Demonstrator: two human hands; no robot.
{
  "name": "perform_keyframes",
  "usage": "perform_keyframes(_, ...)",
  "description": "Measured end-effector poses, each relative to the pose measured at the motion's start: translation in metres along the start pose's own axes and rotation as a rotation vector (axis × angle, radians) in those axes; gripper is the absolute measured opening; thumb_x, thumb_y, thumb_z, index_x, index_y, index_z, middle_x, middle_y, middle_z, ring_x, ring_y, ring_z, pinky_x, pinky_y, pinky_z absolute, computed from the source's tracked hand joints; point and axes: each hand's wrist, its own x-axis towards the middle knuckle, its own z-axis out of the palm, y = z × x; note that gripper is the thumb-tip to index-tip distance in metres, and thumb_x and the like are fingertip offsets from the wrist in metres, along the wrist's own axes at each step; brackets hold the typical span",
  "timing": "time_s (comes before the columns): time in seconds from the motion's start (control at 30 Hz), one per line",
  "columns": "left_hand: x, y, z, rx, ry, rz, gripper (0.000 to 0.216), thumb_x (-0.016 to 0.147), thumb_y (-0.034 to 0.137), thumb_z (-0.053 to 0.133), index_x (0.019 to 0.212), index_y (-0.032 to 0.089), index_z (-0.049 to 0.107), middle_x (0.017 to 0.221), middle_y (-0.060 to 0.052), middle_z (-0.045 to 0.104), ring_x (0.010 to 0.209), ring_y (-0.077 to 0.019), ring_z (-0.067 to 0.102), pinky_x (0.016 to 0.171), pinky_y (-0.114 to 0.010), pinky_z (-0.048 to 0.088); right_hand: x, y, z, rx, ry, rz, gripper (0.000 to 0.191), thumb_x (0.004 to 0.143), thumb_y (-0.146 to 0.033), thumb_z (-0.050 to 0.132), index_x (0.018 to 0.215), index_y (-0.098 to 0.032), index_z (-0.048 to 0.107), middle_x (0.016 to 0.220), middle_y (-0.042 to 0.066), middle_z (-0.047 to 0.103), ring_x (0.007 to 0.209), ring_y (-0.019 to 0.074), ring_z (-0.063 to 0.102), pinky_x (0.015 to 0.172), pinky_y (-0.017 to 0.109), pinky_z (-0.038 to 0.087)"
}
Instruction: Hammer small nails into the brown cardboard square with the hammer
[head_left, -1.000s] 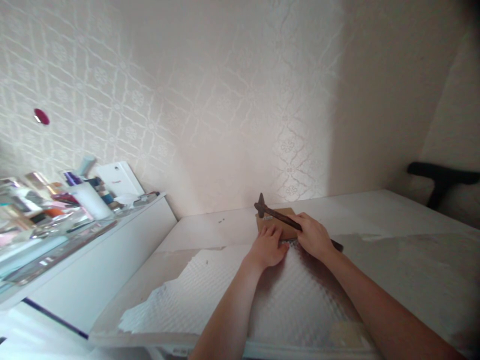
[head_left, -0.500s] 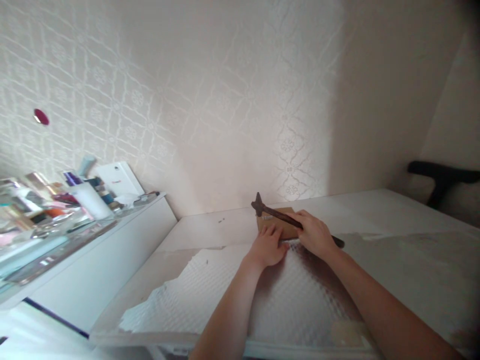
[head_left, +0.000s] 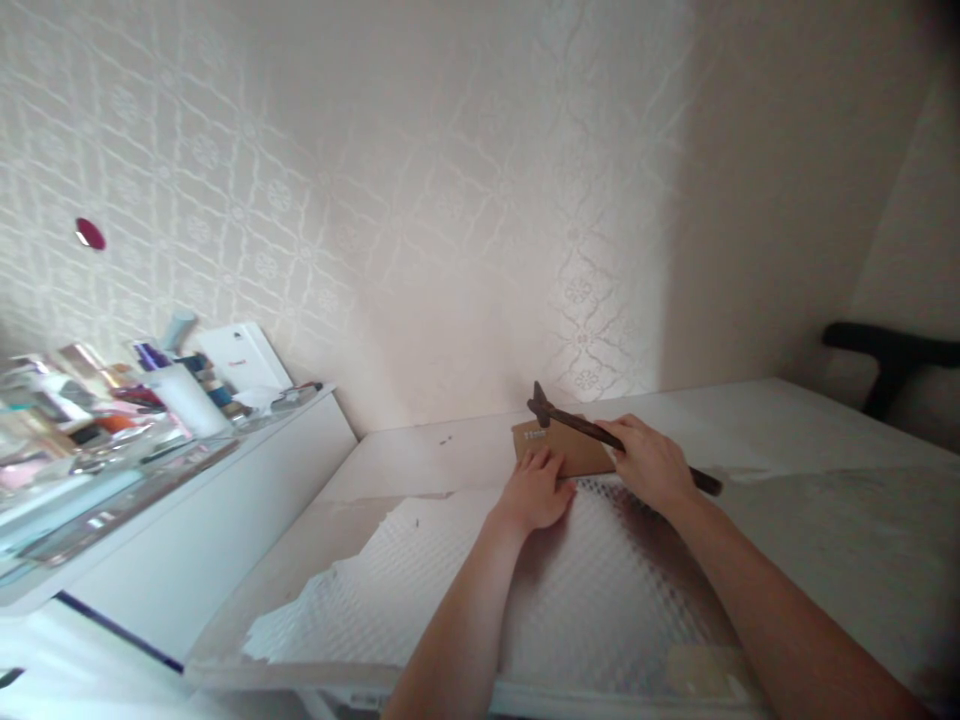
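Note:
A small brown board [head_left: 571, 450] lies on the white table [head_left: 787, 430] near the wall, partly on a white textured sheet [head_left: 600, 590]. My left hand [head_left: 534, 492] rests flat on the board's near edge, fingers stretched out. My right hand [head_left: 651, 464] is closed round the handle of a dark hammer [head_left: 570, 422]. The hammer's head hovers over the board's far left corner, and the handle's end sticks out behind my wrist.
A white shelf [head_left: 225, 450] at the left carries several bottles, tubes and a white box [head_left: 244, 358]. A patterned wall stands right behind the table. A black chair armrest [head_left: 885, 352] shows at the far right. The table's front edge runs below my forearms.
My right hand and the hammer have shifted a little to the right, so more of the brown board shows. The left hand stays on the board.

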Motion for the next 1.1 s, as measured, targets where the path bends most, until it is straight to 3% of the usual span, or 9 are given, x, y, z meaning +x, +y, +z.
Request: perform_keyframes(1.1, 0.0012, -0.0021, 0.0016, -0.002, 0.007, 0.010, 0.068, 0.096, 0.048, 0.034, 0.151, 0.009, 0.038, 0.160, -0.015, 0.030, 0.148, -0.0310, 0.024, 0.122, -0.041, 0.018, -0.0007, 0.0000, -0.0015, -0.029, -0.003, 0.016, 0.048, 0.086, -0.005, 0.048, 0.125, -0.026, 0.065, 0.115, 0.004, 0.066, 0.086, 0.0169, 0.066, 0.067, 0.026, 0.043)
